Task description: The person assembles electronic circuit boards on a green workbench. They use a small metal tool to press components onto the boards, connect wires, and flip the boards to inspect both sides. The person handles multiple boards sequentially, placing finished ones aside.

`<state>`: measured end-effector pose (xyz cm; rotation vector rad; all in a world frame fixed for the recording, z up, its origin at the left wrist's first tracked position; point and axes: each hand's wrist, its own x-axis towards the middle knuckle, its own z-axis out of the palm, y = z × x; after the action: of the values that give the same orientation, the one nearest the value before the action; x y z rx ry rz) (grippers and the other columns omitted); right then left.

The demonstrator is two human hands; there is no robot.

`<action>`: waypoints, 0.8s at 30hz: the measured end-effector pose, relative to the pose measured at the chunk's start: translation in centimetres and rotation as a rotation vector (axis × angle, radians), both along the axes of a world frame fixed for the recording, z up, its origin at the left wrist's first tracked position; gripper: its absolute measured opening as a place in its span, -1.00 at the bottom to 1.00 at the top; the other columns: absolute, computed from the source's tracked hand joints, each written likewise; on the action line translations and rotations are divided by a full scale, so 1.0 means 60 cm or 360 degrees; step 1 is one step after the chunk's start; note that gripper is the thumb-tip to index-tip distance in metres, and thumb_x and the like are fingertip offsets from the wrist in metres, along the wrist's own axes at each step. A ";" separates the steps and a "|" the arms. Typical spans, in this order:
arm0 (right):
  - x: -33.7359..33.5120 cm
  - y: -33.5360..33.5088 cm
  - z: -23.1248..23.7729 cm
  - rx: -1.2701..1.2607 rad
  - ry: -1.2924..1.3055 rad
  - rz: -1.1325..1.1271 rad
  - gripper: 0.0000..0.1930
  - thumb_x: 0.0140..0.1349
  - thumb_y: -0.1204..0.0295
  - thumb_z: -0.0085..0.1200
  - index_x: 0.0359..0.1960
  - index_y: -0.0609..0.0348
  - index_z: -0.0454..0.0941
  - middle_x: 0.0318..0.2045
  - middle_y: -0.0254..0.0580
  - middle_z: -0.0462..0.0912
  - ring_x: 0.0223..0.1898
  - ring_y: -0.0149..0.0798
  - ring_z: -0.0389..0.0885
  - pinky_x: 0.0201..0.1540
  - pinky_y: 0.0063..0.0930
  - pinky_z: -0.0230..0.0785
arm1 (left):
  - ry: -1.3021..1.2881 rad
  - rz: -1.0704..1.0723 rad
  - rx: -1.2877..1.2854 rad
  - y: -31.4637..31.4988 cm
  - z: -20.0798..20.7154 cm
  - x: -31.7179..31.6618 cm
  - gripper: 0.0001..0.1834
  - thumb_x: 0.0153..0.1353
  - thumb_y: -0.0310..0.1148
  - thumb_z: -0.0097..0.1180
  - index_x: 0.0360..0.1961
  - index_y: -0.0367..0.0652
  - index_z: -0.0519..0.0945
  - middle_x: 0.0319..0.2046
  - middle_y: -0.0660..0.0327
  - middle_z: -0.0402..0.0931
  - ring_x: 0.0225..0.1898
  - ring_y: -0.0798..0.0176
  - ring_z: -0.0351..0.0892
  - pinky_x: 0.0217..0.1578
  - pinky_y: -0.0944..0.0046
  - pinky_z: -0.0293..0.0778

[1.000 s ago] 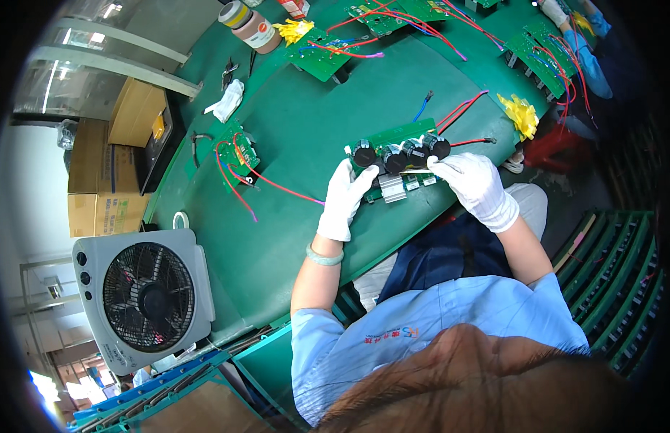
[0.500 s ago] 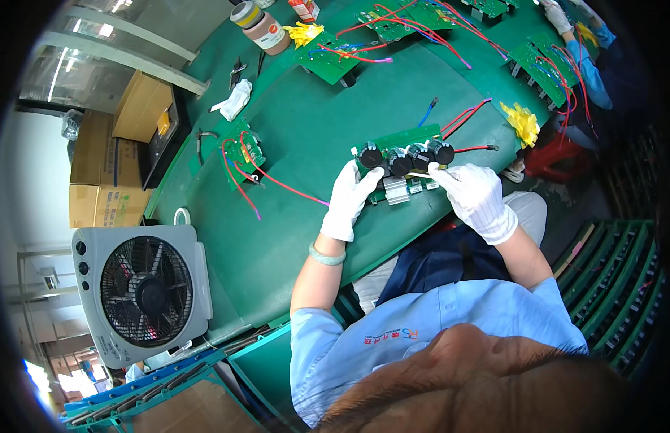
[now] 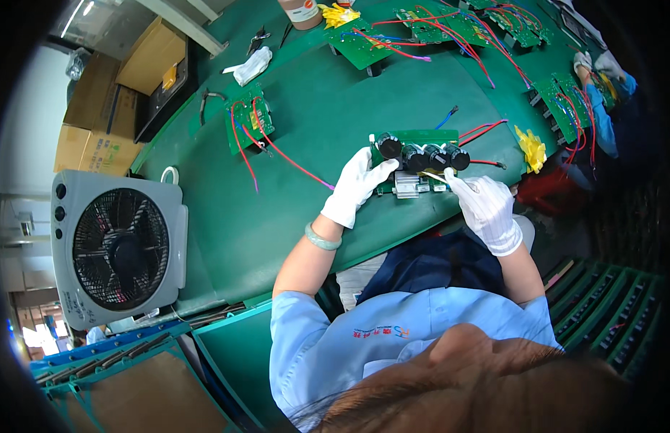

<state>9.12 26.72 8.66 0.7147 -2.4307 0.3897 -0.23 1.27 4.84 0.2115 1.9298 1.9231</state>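
Note:
A green circuit board (image 3: 421, 136) with several black capacitors (image 3: 436, 157) in a row and a silver heat sink (image 3: 406, 185) stands on the green table, in front of me. My left hand (image 3: 358, 186), in a white glove, grips its left end, thumb by the leftmost capacitor. My right hand (image 3: 486, 211), also gloved, pinches a thin pale stick (image 3: 434, 176). The stick's tip reaches in between the capacitors and the heat sink; whether it touches them I cannot tell. Red and blue wires (image 3: 483, 130) trail from the board's right side.
Another wired board (image 3: 250, 119) lies to the left, near a crumpled white cloth (image 3: 253, 66) and pliers (image 3: 258, 37). A box fan (image 3: 125, 249) stands at the left. More boards (image 3: 360, 49) line the far side. A yellow glove-like bundle (image 3: 530, 150) and a co-worker's gloved hands (image 3: 583, 63) are at right.
The whole view has shifted, so table things sit higher in the picture. Both hands keep their places on the board; the stick now slants more toward the heat sink.

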 end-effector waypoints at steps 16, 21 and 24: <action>0.030 0.088 -0.025 -0.0109 -0.0027 -0.0316 -0.63 -0.02 0.61 0.22 -0.10 0.10 0.66 -0.40 -0.26 0.66 -0.41 -0.21 0.63 -0.44 -0.37 0.42 | -0.0032 0.0041 0.0166 0.003 0.002 0.004 -0.57 0.20 -0.25 0.28 -0.02 -0.31 0.51 -0.24 0.29 0.49 -0.24 0.47 0.38 -0.18 0.40 0.36; 0.039 0.107 -0.057 -0.0122 -0.0271 -0.0400 -0.68 0.03 0.53 0.25 -0.11 0.15 0.62 -0.39 -0.20 0.65 -0.39 -0.16 0.63 -0.40 -0.34 0.46 | -0.0131 0.0125 0.0087 0.008 -0.007 -0.007 -0.58 0.20 -0.30 0.30 -0.03 -0.35 0.49 -0.21 0.28 0.49 -0.24 0.48 0.41 -0.18 0.42 0.43; 0.038 0.105 -0.058 -0.0173 -0.0223 -0.0380 -0.72 0.04 0.53 0.25 -0.16 0.15 0.62 -0.37 -0.19 0.66 -0.37 -0.13 0.65 -0.37 -0.35 0.49 | -0.0113 0.0064 -0.0192 -0.002 -0.020 -0.015 -0.52 0.21 -0.18 0.28 -0.02 -0.34 0.49 -0.22 0.28 0.51 -0.21 0.46 0.45 -0.15 0.40 0.41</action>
<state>11.41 33.02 5.19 0.3551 -2.5660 0.4844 -1.12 1.13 3.63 0.0694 2.0085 1.8063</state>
